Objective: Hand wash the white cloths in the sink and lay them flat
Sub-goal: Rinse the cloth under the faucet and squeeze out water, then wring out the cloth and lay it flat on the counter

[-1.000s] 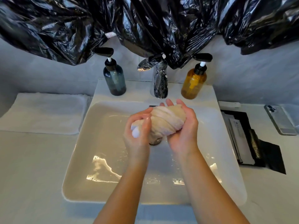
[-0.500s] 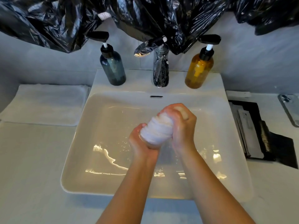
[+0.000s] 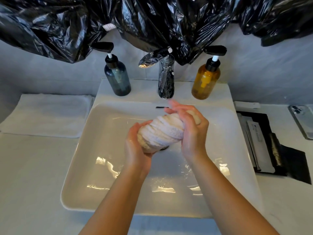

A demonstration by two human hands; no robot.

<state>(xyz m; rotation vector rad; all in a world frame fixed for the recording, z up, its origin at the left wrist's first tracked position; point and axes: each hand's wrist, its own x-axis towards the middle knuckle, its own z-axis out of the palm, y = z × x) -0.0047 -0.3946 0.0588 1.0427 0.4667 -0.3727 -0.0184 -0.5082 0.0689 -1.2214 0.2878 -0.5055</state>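
Cloth wad [image 3: 162, 131], now longer, above sink [image 3: 76, 167]

My left hand [image 3: 135, 143] and right hand [image 3: 193, 133] grip a twisted white cloth [image 3: 160, 131] over the sink [image 3: 94, 150] — another cloth [image 3: 45, 114] flat on the surface [image 3: 30, 175].

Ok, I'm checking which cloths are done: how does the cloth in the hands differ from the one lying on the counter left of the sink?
The held cloth is twisted into a tight roll; the counter cloth lies spread flat. The held cloth is gripped at its ends by the left hand and right hand above the sink; the counter cloth lies beside it, untouched. Both are white.
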